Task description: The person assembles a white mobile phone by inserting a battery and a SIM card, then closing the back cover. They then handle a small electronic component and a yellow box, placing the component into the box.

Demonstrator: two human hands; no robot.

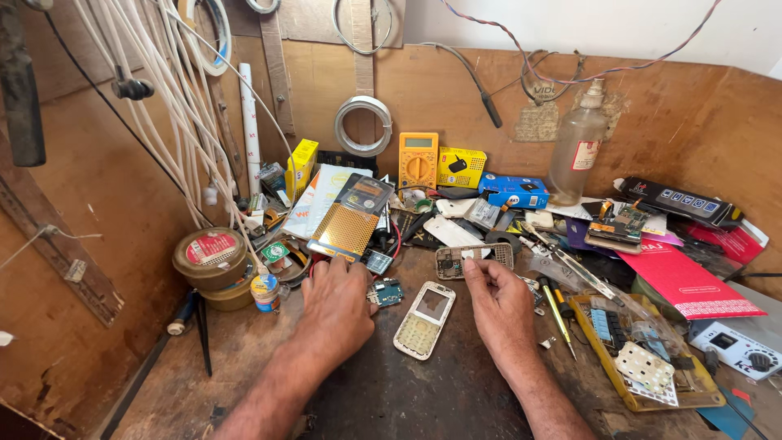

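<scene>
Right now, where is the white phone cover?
In the head view, the white phone cover lies flat on the bench between the left hand and right hand.

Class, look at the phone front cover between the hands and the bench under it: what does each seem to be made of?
Phone front cover: probably moulded plastic, white with a smooth, slightly glossy face, thin edges and cut-out window. Bench: apparently wood or plywood, dark, matte, stained and scuffed. Left hand and right hand rest on it.
</scene>
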